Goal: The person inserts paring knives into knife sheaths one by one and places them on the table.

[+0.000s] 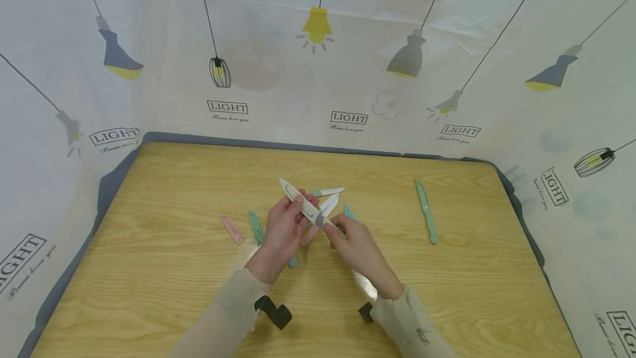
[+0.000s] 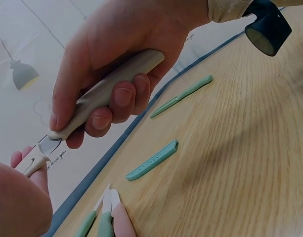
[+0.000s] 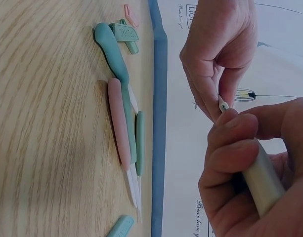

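Note:
My left hand (image 1: 285, 225) holds a white knife sheath (image 1: 300, 202) with its thumb on top. The right hand (image 1: 355, 239) grips the off-white handle (image 2: 111, 89) of a knife, fingers curled round it. A short stretch of grey blade (image 2: 49, 143) shows between handle and sheath; the rest is hidden inside the sheath. Beneath the hands, knives lie crossed on the table: one with a pink handle (image 3: 119, 126), one with a teal handle (image 3: 111, 54) and one with a green handle (image 3: 140, 143), their light blades bare.
On the wooden table (image 1: 164, 280), a pink sheath (image 1: 232, 229) and a green sheath (image 1: 255, 227) lie to the left. A blue-teal sheath (image 1: 349, 212) lies by the right hand. Farther right is a green knife (image 1: 426, 211). A printed white curtain (image 1: 278, 70) surrounds the table.

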`<action>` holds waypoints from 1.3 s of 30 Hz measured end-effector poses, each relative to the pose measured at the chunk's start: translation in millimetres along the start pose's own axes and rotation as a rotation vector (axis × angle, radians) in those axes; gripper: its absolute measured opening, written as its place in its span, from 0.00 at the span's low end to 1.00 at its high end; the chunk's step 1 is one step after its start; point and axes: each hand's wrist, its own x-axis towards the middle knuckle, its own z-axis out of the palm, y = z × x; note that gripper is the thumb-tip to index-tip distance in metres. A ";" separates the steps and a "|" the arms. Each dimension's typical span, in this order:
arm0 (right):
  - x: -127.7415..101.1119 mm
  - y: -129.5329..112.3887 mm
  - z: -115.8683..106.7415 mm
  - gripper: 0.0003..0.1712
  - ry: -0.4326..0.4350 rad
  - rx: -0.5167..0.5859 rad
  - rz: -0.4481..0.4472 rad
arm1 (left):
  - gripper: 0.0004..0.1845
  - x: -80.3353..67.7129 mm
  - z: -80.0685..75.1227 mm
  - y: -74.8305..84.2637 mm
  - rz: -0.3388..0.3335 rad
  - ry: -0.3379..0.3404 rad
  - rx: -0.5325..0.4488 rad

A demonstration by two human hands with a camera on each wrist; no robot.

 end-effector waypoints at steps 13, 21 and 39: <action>2.6 -0.8 1.7 0.17 0.017 -0.001 -0.011 | 0.18 -0.2 2.1 -1.4 -0.015 0.010 0.000; 3.3 -2.1 2.3 0.14 0.030 0.025 -0.013 | 0.18 -1.4 3.5 -2.8 -0.021 0.006 0.005; 1.5 7.7 6.0 0.16 0.063 -0.023 -0.026 | 0.20 0.9 5.6 -6.7 -0.062 0.005 0.062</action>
